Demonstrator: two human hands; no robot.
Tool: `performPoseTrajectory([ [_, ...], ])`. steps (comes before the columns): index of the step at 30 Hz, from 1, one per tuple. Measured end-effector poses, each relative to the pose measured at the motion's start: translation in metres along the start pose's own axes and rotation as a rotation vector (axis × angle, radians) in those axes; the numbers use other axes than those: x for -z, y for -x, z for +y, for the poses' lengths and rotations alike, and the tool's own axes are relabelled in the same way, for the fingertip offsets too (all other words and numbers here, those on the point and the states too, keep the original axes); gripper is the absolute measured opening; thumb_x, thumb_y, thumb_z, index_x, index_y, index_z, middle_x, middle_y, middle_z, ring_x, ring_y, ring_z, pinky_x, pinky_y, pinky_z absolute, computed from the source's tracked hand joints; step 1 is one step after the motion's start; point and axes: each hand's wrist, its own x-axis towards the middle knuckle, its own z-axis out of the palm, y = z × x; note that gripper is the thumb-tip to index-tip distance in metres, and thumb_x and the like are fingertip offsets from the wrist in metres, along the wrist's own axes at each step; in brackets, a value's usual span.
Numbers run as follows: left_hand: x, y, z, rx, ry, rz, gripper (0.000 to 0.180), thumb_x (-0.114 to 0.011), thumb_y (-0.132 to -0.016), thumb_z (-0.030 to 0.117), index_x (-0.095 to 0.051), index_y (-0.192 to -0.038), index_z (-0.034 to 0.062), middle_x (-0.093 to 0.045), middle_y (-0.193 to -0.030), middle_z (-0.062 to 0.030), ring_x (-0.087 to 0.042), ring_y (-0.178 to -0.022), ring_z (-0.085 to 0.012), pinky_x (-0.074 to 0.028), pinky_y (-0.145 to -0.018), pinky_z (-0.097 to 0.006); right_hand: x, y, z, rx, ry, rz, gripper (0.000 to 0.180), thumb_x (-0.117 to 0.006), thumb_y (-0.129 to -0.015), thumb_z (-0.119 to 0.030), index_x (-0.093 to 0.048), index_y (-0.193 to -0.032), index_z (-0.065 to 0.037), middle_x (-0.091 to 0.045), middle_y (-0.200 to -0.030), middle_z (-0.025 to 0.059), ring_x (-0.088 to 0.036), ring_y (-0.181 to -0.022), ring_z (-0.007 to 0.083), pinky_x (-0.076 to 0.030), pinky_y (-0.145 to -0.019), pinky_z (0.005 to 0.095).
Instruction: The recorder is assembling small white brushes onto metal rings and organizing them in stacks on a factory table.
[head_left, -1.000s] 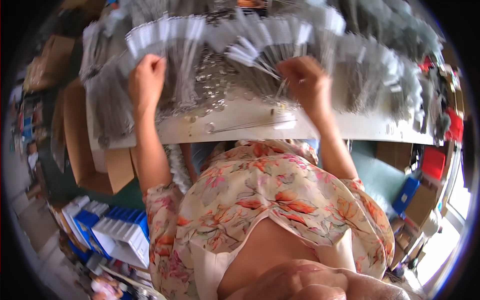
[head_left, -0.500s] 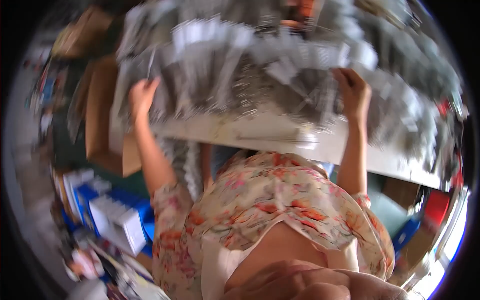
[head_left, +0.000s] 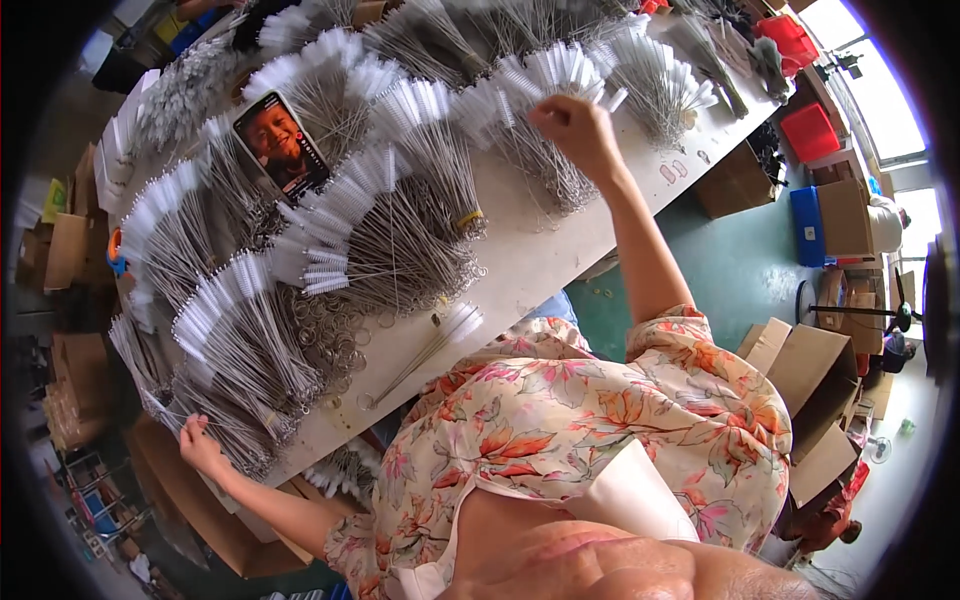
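Heaps of thin wire cleaning brushes with white bristle heads and looped wire ends cover the table point(head_left: 505, 275). My left hand point(head_left: 203, 447) is at the table's left end, fingers curled together beside a pile of brushes point(head_left: 225, 425); what they hold, if anything, is too small to tell. Farther right, my right hand point(head_left: 578, 130) is closed over another heap of brushes point(head_left: 550, 165), its fingertips partly hidden. Between the hands, a small loose group of brushes point(head_left: 425, 350) lies near the front edge. A bound bunch point(head_left: 455, 180) lies farther back.
A phone point(head_left: 282, 145) with a lit screen rests on the brushes. An open cardboard box point(head_left: 185, 480) stands below the left end. At right are a flattened-open box point(head_left: 815, 380), a blue bin point(head_left: 806, 225) and red trays point(head_left: 810, 132). Other people are at the far right.
My view has turned and sharpened, so the table now slants up to the right. My hands appear farther apart, the left lower by the table's end, the right higher over a brush heap.
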Motion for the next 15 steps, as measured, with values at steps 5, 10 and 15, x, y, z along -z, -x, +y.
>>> performPoseTrajectory([
  [5,0.003,0.014,0.06,-0.228,0.02,0.352,0.021,-0.051,-0.089,0.023,-0.06,-0.093,0.0041,-0.061,-0.077,-0.001,-0.03,-0.043,-0.0044,-0.02,-0.036,-0.022,-0.031,0.003,-0.016,0.143,0.284,0.022,0.027,-0.063,-0.07,-0.035,-0.063,-0.076,-0.009,-0.062,-0.08,0.0104,-0.061,-0.074,0.0308,-0.048,-0.066,0.0404],
  [10,-0.017,0.028,0.092,-0.419,0.047,0.397,0.025,-0.05,-0.092,0.023,-0.061,-0.106,0.0056,-0.054,-0.078,0.0001,-0.046,-0.068,-0.0086,-0.037,-0.057,-0.021,-0.027,-0.005,0.013,-0.009,-0.165,-0.013,0.026,-0.066,-0.069,-0.026,-0.067,-0.081,-0.004,-0.063,-0.065,0.0122,-0.061,-0.058,0.0207,-0.047,-0.059,0.0317],
  [15,-0.026,0.054,0.112,-0.527,0.038,0.355,0.024,-0.048,-0.093,0.019,-0.061,-0.109,0.0066,-0.05,-0.074,0.0039,-0.039,-0.058,-0.0026,-0.031,-0.048,-0.018,0.022,-0.032,0.014,-0.022,-0.677,0.182,0.019,-0.057,-0.084,-0.021,-0.066,-0.084,-0.004,-0.055,-0.061,-0.001,-0.048,-0.054,0.0071,-0.04,-0.049,0.0232],
])
